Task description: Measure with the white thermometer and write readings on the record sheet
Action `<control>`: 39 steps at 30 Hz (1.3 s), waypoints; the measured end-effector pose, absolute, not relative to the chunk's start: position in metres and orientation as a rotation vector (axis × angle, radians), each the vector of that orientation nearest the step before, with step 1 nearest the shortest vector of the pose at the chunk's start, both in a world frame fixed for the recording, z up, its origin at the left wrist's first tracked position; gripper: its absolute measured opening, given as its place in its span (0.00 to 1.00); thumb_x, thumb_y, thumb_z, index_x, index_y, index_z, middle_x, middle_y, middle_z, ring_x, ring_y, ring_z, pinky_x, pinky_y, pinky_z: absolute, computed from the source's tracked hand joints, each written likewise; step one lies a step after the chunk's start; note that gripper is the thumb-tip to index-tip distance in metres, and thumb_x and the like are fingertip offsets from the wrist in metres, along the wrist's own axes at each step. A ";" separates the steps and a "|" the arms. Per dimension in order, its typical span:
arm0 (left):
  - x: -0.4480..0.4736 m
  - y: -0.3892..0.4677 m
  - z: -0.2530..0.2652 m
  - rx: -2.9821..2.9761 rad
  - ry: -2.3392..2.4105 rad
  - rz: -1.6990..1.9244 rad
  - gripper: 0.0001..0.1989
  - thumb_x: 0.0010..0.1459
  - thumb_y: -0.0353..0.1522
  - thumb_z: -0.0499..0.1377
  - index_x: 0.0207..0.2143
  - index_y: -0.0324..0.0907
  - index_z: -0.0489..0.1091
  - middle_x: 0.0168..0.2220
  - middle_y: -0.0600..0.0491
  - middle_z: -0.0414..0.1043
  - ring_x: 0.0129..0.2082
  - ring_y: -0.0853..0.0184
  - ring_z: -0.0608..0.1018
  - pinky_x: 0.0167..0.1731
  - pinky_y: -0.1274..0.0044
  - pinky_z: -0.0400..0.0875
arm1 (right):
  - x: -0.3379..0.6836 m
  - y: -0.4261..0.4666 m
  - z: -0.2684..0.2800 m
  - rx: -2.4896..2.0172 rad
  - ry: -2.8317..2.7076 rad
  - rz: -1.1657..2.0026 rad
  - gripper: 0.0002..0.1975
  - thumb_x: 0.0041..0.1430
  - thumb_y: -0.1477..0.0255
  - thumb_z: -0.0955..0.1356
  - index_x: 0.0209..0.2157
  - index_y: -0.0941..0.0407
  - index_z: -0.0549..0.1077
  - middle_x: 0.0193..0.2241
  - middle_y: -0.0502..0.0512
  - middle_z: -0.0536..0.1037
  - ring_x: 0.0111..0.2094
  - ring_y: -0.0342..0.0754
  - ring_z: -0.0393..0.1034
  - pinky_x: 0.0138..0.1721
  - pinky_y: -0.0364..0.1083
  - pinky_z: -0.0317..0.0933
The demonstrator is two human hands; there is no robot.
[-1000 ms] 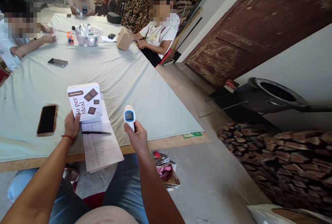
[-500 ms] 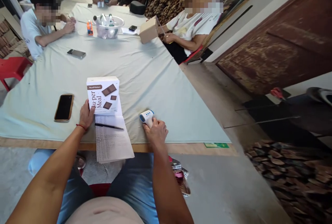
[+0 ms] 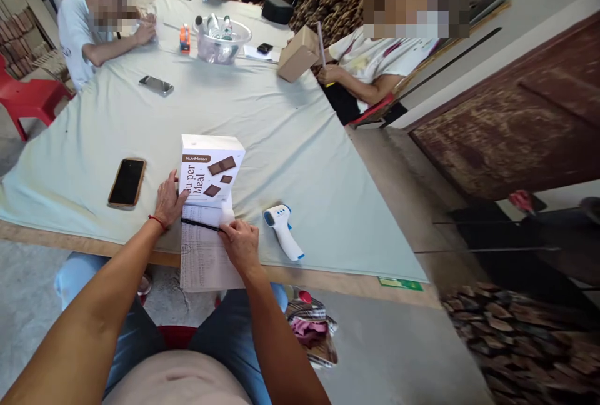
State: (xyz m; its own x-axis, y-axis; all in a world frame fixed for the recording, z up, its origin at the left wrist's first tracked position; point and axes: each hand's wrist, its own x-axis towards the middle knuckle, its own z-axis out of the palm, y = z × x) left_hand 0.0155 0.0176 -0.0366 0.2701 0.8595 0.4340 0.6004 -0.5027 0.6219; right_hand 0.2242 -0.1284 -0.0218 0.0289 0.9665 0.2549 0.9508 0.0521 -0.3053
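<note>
The right hand (image 3: pixel 240 245) has let go of the thermometer (image 3: pixel 285 233), which it held half a second ago, and is now at the pen (image 3: pixel 201 224). So the pen is what this hand works with now. Its fingers are bent and pinch the pen's right end; the pen is over the paper (image 3: pixel 206 270), just in front of the box (image 3: pixel 213 170). The long way of the pen goes from left to right, with the right end a bit nearer the person. I can't tell which end writes. The left hand (image 3: pixel 169 199) has stayed on the box, gripping its low left corner with the thumb on the front. The box seems to stand up on the far part of the paper, its front facing the person and its long way going up. The thermometer lies by itself on the cloth (image 3: pixel 337 230), just right of the right hand. Its nose points left, and its handle slants toward the person and to the right. The phone (image 3: pixel 127 183) lies left of the left hand, not touching it.
</note>
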 end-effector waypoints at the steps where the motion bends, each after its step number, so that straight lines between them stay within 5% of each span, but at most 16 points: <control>1: 0.016 0.018 -0.037 2.219 1.332 1.083 0.39 0.66 0.49 0.47 0.68 0.32 0.46 0.56 0.35 0.68 0.54 0.51 0.72 0.56 0.58 0.63 | 0.226 -0.128 -0.022 -1.896 -1.959 0.049 0.05 0.62 0.74 0.70 0.35 0.52 0.80 0.32 0.54 0.76 0.37 0.48 0.67 0.41 0.48 0.49; 9: 0.017 0.017 -0.039 2.263 1.335 0.986 0.39 0.66 0.50 0.47 0.69 0.34 0.44 0.57 0.36 0.68 0.56 0.51 0.70 0.59 0.57 0.59 | 0.233 -0.133 -0.018 -1.580 -1.611 0.199 0.08 0.66 0.67 0.65 0.36 0.55 0.74 0.29 0.52 0.75 0.32 0.47 0.68 0.38 0.47 0.58; 16: 0.022 0.012 -0.033 2.304 1.388 0.792 0.44 0.61 0.48 0.55 0.69 0.32 0.44 0.64 0.34 0.61 0.63 0.48 0.65 0.65 0.56 0.51 | 0.209 -0.109 -0.015 -1.382 -0.894 0.636 0.09 0.54 0.64 0.68 0.31 0.54 0.69 0.23 0.47 0.72 0.25 0.44 0.68 0.30 0.45 0.63; 22: 0.032 0.005 -0.024 2.283 1.526 0.615 0.59 0.47 0.48 0.67 0.71 0.35 0.39 0.68 0.33 0.54 0.68 0.45 0.59 0.69 0.53 0.41 | 0.201 -0.072 -0.021 -1.418 -0.942 0.728 0.08 0.45 0.66 0.68 0.29 0.54 0.71 0.24 0.48 0.74 0.25 0.43 0.67 0.29 0.45 0.64; 39: 0.040 -0.003 -0.014 2.264 1.563 0.536 0.62 0.43 0.47 0.70 0.71 0.35 0.40 0.68 0.34 0.54 0.69 0.44 0.57 0.70 0.52 0.38 | 0.194 -0.073 -0.044 -1.452 -1.082 0.644 0.06 0.46 0.65 0.66 0.22 0.52 0.68 0.19 0.45 0.68 0.25 0.44 0.62 0.32 0.46 0.62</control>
State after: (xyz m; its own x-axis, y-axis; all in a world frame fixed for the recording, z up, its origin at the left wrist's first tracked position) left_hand 0.0396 -0.0033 -0.0136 0.3244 0.9389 0.1149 0.8116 -0.3387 0.4760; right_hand 0.1935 -0.0731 -0.0445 0.4234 0.8861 0.1883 0.2568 0.0820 -0.9630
